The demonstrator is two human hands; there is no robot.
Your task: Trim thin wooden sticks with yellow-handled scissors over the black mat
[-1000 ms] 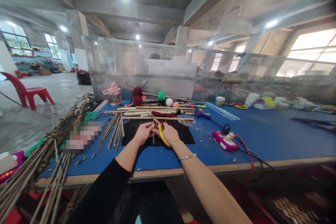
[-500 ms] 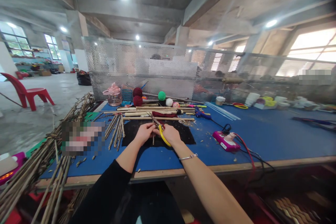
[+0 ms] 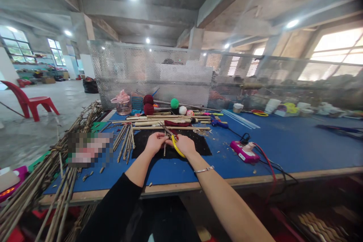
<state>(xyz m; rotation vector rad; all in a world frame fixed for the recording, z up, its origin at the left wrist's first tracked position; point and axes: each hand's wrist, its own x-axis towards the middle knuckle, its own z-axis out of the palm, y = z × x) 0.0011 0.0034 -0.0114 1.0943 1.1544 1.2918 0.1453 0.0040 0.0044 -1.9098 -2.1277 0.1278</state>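
My left hand (image 3: pixel 154 144) pinches a thin brown stick (image 3: pixel 165 150), my right hand (image 3: pixel 185 145) yellow-handled metal scissors (image 3: pixel 177 148); centre-left, a clear pink-topped jar (image 3: pixel 124 108), contents unclear.

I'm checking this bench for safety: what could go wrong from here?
The scissors in the right hand are close beside the left hand at the stick; a slip might cut it. Cords from the power strip run over the front edge of the table, so a snag could drag the strip. The glue gun lies by the rods; if hot, which I can't tell, it might scorch them.
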